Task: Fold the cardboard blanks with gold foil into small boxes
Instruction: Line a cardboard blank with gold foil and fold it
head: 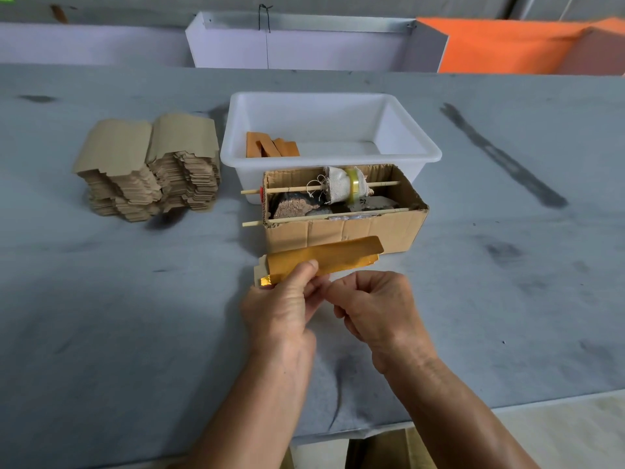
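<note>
A gold-foil cardboard blank point(334, 256) is held just above the grey table, in front of the brown cardboard box. My left hand point(282, 308) pinches its near left edge, thumb on the gold face. My right hand point(373, 308) is curled right beside it, fingertips meeting the blank's lower edge by my left thumb. The blank's right end sticks out free and its left end shows a folded foil corner. Two leaning stacks of flat brown blanks point(148, 164) lie at the left of the table.
A white plastic tub point(409, 143) behind the box holds a few folded orange-gold boxes point(270, 147). The open cardboard box point(341, 228) carries two wooden sticks, a tape roll wrapped in cloth and stones. The grey table's front edge point(507, 404) runs close below my arms.
</note>
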A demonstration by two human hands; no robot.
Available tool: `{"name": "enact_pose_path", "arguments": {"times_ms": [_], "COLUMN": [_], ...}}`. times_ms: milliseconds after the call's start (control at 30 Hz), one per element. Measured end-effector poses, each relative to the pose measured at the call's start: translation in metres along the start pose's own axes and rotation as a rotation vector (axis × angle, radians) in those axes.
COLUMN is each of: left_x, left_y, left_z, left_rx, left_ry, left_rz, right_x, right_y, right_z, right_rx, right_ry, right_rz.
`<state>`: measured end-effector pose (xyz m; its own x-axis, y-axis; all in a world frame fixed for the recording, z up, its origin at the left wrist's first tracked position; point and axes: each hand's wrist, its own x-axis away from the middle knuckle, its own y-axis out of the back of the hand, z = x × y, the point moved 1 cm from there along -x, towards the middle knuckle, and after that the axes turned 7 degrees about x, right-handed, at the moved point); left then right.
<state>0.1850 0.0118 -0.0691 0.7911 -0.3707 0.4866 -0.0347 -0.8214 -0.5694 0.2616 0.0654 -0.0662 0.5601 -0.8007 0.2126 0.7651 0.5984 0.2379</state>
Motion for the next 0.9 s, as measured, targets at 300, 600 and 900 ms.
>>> {"name": "enact_pose_path", "arguments": {"times_ms": [300,600,900], "left_x": [-0.001,0.005,0.006], "left_y": [0.002,0.001,0.003], "left_z": [-0.003,-0.004,-0.003], "left_rx": [-0.023,-0.073,-0.044], "left_ry": [-0.087,-0.176,-0.201], "left_rz": [-0.001,0.058,0.058], "right_x": [0.011,0.010,0.003], "right_y": [0.005,0.009,0.004], "right_z": [0.001,0.009,0.010], "right_rx": [-0.061,-0.208,-0.085], "right_ry": [0.175,0.224,0.119], "right_rz": [0.004,0.055,0.046]}}
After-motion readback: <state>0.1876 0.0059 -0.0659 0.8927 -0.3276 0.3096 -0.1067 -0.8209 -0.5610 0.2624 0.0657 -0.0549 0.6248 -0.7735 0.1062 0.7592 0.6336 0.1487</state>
